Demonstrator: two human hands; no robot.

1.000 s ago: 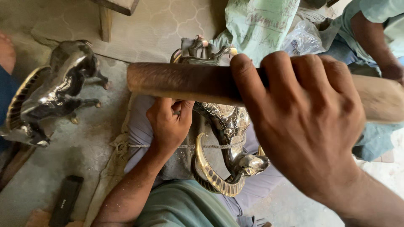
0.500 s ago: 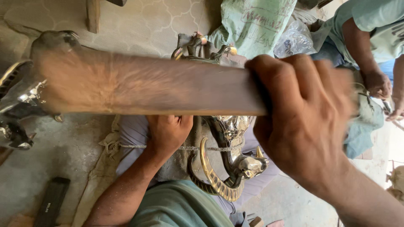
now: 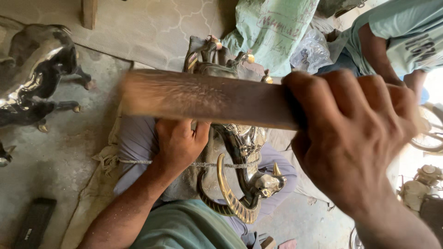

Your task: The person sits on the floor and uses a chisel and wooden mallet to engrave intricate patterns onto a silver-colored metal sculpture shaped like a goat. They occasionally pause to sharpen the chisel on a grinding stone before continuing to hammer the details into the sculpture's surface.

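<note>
My right hand is closed around a long wooden stick, held level and close to the camera, blurred from motion. Below it, my left hand presses down on a brass animal figure with curved horns, lying across a cloth-wrapped pad in my lap. A thin cord runs across the pad and the figure. The stick hides the middle of the figure.
A dark shiny metal animal statue stands on the concrete floor at left. A flat black bar lies at lower left. Another person in a pale green shirt sits at upper right beside a green sack.
The stick swung toward the camera and then back a little, its far end moving left then right. My left hand stayed on the brass figure.
</note>
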